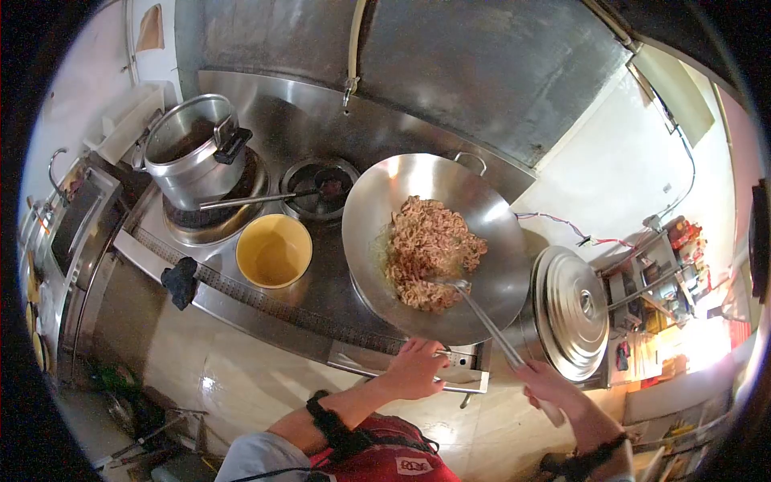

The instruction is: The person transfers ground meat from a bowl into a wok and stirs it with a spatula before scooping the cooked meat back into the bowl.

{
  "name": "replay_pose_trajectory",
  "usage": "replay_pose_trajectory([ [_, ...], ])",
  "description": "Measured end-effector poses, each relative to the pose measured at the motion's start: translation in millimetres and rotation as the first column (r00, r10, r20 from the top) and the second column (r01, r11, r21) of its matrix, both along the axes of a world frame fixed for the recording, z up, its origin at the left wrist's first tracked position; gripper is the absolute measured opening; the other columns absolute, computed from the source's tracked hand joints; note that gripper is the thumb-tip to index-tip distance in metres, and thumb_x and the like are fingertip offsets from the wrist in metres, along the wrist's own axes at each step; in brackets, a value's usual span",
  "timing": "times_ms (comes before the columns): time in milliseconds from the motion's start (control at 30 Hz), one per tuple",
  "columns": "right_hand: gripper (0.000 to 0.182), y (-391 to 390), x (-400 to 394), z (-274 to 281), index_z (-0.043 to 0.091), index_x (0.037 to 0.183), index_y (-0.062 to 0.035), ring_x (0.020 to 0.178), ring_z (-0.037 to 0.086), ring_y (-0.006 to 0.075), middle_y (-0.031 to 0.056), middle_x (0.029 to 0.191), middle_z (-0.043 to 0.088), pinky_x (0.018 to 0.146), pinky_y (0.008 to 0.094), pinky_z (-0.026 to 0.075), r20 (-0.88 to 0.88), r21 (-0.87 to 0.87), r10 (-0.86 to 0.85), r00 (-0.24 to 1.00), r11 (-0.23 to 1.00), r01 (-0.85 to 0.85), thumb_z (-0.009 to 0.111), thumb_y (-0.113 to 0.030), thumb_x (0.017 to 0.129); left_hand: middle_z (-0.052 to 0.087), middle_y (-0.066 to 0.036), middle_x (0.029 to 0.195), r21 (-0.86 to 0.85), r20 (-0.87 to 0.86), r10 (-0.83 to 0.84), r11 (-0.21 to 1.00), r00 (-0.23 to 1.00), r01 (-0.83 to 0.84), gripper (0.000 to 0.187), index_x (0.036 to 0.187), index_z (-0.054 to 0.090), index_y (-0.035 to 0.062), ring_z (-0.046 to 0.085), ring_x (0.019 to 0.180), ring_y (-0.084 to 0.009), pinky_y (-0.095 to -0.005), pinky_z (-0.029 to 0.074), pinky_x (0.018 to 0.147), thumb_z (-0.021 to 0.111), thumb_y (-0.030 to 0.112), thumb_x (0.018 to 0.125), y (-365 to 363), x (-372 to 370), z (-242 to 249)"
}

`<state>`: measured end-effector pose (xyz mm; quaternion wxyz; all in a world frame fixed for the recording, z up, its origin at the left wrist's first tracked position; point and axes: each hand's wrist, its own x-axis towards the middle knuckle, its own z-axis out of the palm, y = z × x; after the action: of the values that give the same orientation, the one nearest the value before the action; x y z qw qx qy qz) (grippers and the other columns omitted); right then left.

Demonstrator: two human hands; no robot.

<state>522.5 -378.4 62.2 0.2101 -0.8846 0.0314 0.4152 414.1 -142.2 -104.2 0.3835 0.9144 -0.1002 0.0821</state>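
Note:
Browned shredded meat (434,245) lies heaped in a large steel wok (494,209) on the stove. My right hand (552,386) is closed around the long metal handle of a wok spatula (494,325), right of the wok. The spatula's head rests at the near edge of the meat and is partly covered by it. At the wok's near rim, my left hand (416,369) is curled with its fingers against the edge. The exact part it grips is hidden behind the fingers.
Left of the wok stand a yellow container (274,251) and a tall metal pot (193,153). A long-handled ladle (249,201) lies across the stove. A black cloth (180,283) hangs at the front edge. A lidded steel pot (572,313) stands right; a tap (348,92) hangs behind.

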Motion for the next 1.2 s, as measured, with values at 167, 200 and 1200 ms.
replay_pose_trajectory([
  [167, 0.040, 0.9, -12.3, -7.0, 0.053, 0.106, -0.0006, 0.043, 0.047, 0.0140, 0.0035, 0.061, 0.048, 0.040, 0.0314, 0.040, -0.089, -0.026, 0.001, 0.996, 1.000, -0.004, 0.045, -0.039, 0.098, 0.051, -0.014, 0.120, -0.003, -0.010, 0.008, 1.000, 1.000, -0.008, 0.035, 0.105, 0.065, 0.0111, 0.043, 0.120, -0.0340, -0.0479, 0.031, 0.106, 0.070, 0.032, 0.077, -0.5, -1.9, 5.5],
  [200, 0.040, 10.5, -11.5, -26.1, 0.054, 0.105, 0.0001, 0.042, 0.047, 0.0143, 0.0038, 0.061, 0.049, 0.039, 0.0320, 0.040, -0.065, 0.011, 0.032, 0.997, 0.999, -0.031, 0.044, -0.038, 0.099, 0.051, -0.014, 0.120, 0.006, -0.020, 0.012, 1.000, 1.000, -0.012, 0.035, 0.105, 0.065, 0.0111, 0.043, 0.120, -0.0337, -0.0475, 0.031, 0.106, 0.070, 0.032, 0.077, -1.8, -2.3, 4.8],
  [1200, 0.037, 76.6, 86.2, -150.9, 0.053, 0.097, -0.0004, 0.038, 0.047, 0.0181, 0.0066, 0.061, 0.051, 0.037, 0.0344, 0.038, 0.352, 0.193, 0.270, 0.896, 0.916, -0.351, 0.042, -0.035, 0.098, 0.050, -0.014, 0.123, 0.071, -0.031, 0.035, 0.997, 0.999, -0.033, 0.035, 0.106, 0.064, 0.0114, 0.043, 0.120, -0.0360, -0.0503, 0.027, 0.109, 0.070, 0.030, 0.076, -0.7, -3.0, -0.3],
])
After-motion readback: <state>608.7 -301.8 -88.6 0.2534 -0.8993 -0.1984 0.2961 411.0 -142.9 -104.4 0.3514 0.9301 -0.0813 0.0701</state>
